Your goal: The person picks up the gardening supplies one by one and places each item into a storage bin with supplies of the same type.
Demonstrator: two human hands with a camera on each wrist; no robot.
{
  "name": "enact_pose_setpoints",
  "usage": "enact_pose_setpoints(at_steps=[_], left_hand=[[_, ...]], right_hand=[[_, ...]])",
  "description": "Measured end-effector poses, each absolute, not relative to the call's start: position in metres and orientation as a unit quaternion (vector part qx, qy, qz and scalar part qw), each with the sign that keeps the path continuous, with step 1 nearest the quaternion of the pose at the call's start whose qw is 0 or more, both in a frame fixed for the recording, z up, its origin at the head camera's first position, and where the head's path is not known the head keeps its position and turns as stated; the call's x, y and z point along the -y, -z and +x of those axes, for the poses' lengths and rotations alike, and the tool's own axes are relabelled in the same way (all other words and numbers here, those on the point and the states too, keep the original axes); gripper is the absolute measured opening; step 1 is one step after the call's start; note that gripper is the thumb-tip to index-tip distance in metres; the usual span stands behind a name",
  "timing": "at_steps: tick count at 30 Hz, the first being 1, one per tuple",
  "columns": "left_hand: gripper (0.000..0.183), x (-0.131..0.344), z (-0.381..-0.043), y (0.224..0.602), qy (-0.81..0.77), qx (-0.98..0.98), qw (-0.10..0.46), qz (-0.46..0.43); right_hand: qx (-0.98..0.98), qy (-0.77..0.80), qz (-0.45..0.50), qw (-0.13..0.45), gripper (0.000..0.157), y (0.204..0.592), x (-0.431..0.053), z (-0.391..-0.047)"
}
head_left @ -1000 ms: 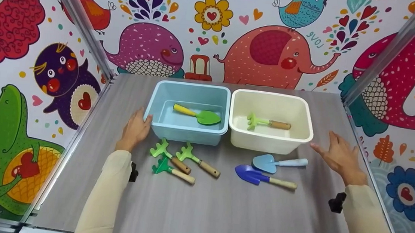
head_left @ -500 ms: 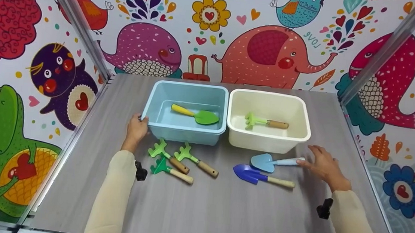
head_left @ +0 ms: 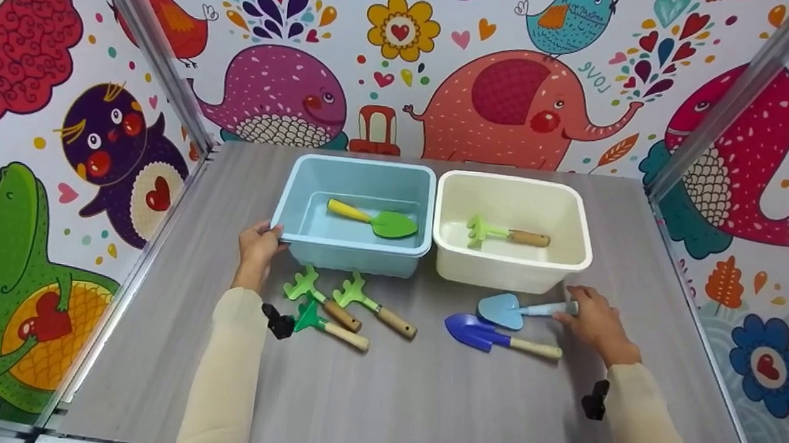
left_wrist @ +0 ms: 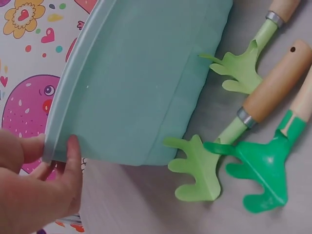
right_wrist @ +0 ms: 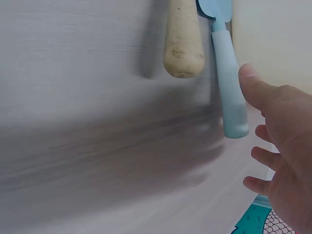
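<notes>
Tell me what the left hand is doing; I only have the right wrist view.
Observer: The left hand pinches the rim of a light blue bin, at the corner near the person's left.

Operator: Good. I see a pale wooden handle with its head cut off. What is it part of?

Observer: A dark blue trowel; it lies on the table, nearer the person than the light blue trowel.

Operator: Is anything inside the white bin?

Observer: Yes, one small light green rake, its wooden grip pointing to the person's right.
</notes>
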State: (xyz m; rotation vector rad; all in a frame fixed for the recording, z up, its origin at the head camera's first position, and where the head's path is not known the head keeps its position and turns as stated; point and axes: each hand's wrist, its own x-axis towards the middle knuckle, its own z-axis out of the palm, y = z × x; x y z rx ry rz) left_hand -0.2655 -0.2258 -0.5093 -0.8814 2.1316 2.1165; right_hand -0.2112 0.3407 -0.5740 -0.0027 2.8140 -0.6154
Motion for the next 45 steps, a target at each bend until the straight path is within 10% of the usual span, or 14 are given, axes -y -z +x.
enact_pose_setpoints(at_steps=[45], left_hand=[[0.041,0.219,-0.266,0.509,-0.673,-0.663,-0.019,-0.327]], right_hand=[[-0.987,0.130,-0.065,0.071,0.042,0.584,-0.326,-0.215]])
